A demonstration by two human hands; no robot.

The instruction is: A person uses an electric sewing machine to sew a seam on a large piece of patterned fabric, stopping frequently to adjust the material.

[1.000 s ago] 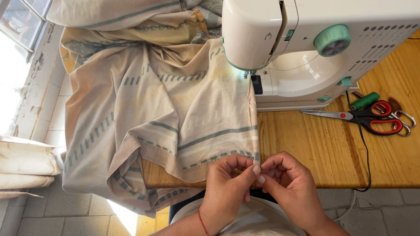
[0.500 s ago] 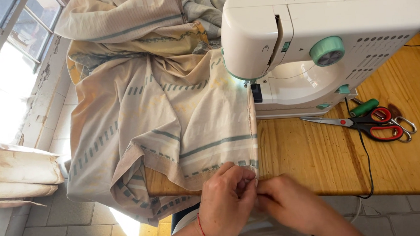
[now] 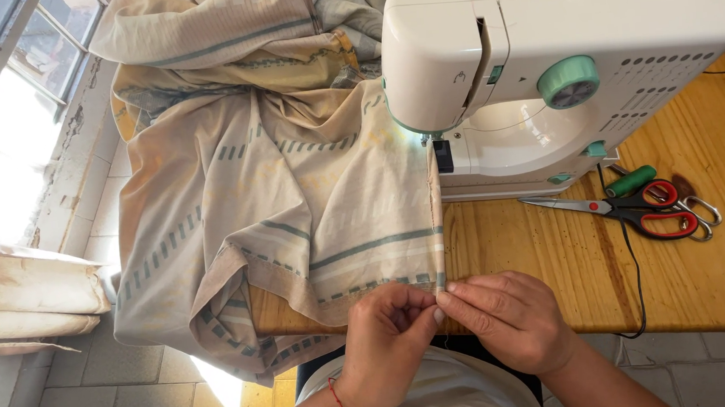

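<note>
A beige cloth [image 3: 275, 175] with grey-green stripes lies over the wooden table [image 3: 724, 263] and runs under the needle of a white sewing machine [image 3: 556, 54] with mint-green knobs. At the table's near edge my left hand [image 3: 385, 338] and my right hand [image 3: 507, 321] meet, both pinching the cloth's folded hem corner between fingertips. A red string circles my left wrist. The hem runs straight from my fingers up to the machine's presser foot.
Red-handled scissors [image 3: 635, 208] and a green-handled tool [image 3: 631, 181] lie on the table right of the machine, beside a black cord [image 3: 635, 269]. More cloth is heaped behind. Folded fabric [image 3: 20, 291] sits at the left by a bright window, over a tiled floor.
My hands have stayed on the hem corner; my fingers shifted slightly along the fold, and the view has moved a little nearer the machine.
</note>
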